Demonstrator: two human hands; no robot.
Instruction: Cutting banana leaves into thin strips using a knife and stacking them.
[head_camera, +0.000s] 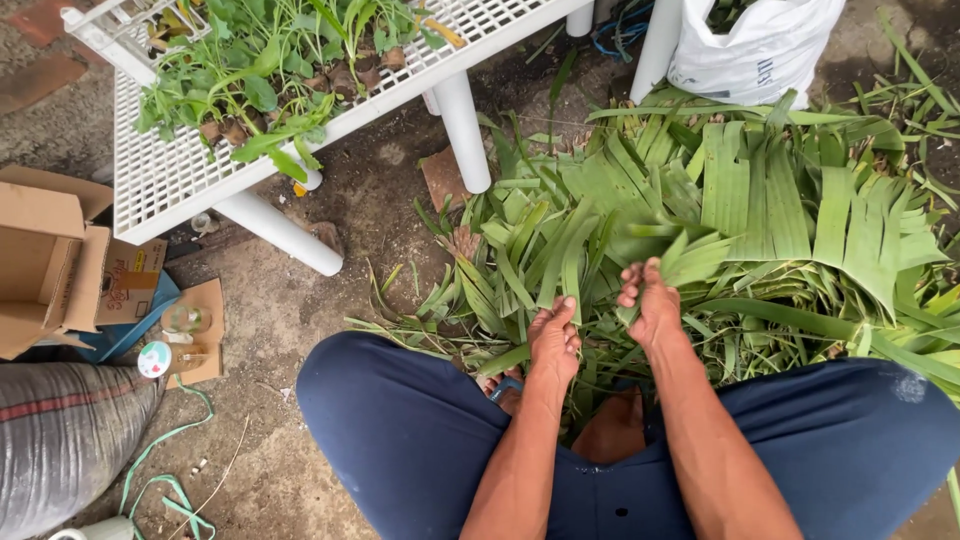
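I sit with my knees apart over a large heap of torn green banana leaf strips (700, 220) spread on the ground. My left hand (553, 340) reaches down into the strips in front of me, fingers curled on a narrow leaf strip (560, 265). My right hand (650, 300) is closed around a bunch of leaf strips (700, 262) that fan out up and to the right. My bare feet show between my legs, under the leaves.
A white plastic grid rack (180, 170) on tube legs holds leafy greens (270, 60) at upper left. Cardboard boxes (60, 260) and a grey sack (60, 440) lie at left. A white bag (760, 50) stands at top right. Green string (165, 470) trails on the dirt floor.
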